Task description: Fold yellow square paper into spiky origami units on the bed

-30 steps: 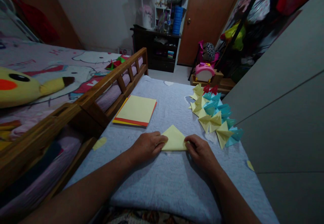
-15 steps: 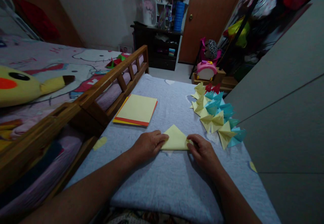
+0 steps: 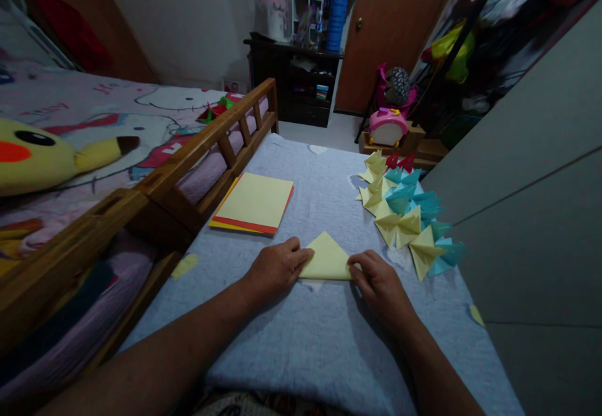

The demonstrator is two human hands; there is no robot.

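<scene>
A pale yellow sheet of paper [image 3: 326, 259], folded to a triangle with its peak pointing away from me, lies on the blue bedcover. My left hand [image 3: 277, 266] grips its left corner between thumb and fingers. At the right corner, my right hand [image 3: 377, 283] pinches the paper the same way. Beyond my left hand rests a stack of square paper [image 3: 256, 197], pale yellow on top with orange and yellow edges below. To the right of my right hand stand several folded paper pieces, yellow ones [image 3: 399, 224] beside blue ones [image 3: 426, 204], with red ones [image 3: 399, 162] behind.
A wooden bed rail [image 3: 202, 149] runs along the left, with a yellow plush toy [image 3: 61, 162] on the bed past it. On the right rises a pale cabinet [image 3: 531, 215]. A pink toy case [image 3: 388, 127] and a dark shelf unit [image 3: 291, 83] stand beyond the far edge.
The view has shifted slightly, so the folded pieces and background sit a little farther right. Both hands keep hold of the folded paper in nearly the same place.
</scene>
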